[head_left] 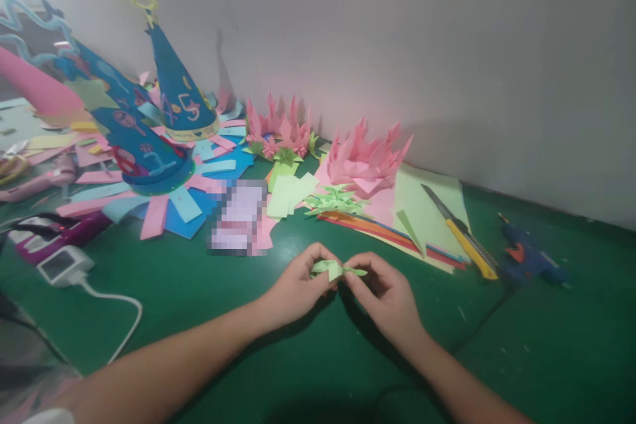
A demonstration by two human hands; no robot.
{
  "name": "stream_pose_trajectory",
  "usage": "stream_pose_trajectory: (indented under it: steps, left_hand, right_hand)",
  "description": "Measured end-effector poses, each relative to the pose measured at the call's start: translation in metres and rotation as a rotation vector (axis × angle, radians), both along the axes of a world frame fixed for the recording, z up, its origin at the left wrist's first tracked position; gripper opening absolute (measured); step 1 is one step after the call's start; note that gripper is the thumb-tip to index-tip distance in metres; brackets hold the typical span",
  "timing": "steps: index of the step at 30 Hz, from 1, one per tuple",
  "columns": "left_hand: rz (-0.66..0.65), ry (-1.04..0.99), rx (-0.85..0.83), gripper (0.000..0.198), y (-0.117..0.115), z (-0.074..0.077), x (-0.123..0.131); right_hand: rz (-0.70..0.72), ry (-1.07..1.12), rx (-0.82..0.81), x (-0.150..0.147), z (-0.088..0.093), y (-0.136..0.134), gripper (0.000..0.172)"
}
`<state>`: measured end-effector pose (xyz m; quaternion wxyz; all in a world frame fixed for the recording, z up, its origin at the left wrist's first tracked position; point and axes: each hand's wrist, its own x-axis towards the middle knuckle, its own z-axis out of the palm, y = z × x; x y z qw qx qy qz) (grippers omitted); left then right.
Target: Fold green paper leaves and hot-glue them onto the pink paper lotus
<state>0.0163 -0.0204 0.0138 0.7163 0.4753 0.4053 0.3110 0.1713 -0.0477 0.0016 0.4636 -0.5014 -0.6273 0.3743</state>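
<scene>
Between my two hands is a small piece of folded light green paper point(334, 269), held just above the green table point(318, 371). My left hand point(301, 285) pinches its left part, thumb in front and fingers behind. With thumb and forefinger, my right hand point(385, 291) grips the narrow right end; the other fingers curl in. Beyond my hands lies a pile of similar folded green paper pieces point(338, 200). Cut light green paper strips point(291, 193) lie to the left of that pile, close to a blurred-out phone point(238, 217).
Pink folded-paper crowns point(365, 156) stand by the wall. A yellow utility knife point(462, 232) rests on coloured paper sheets point(432, 195), with a blue glue gun point(531, 255) to its right. Blue cone hats point(181, 89) stand at left, near a white cable point(136, 318) and a purple power strip point(64, 238).
</scene>
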Motion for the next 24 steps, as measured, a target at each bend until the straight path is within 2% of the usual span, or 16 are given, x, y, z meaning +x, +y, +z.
stream_pose_trajectory:
  steps: [5,10,18,24]
  left_hand:
    - [0.001,-0.005,-0.061,0.022,0.001,0.001,0.0]
    - [0.004,-0.034,-0.118,0.016,0.002,0.0,0.0]
    - [0.011,0.037,-0.057,0.026,0.001,-0.008,0.001]
    - [0.0,0.03,-0.024,0.025,0.0,-0.012,0.0]
  right_hand:
    - [-0.035,-0.086,0.089,0.0,-0.002,-0.002,0.006]
    - [-0.049,-0.191,0.133,0.0,-0.002,-0.003,0.011]
    - [-0.085,-0.183,0.092,0.002,-0.003,-0.001,0.007]
    - [-0.086,-0.167,0.049,0.002,-0.004,-0.002,0.006]
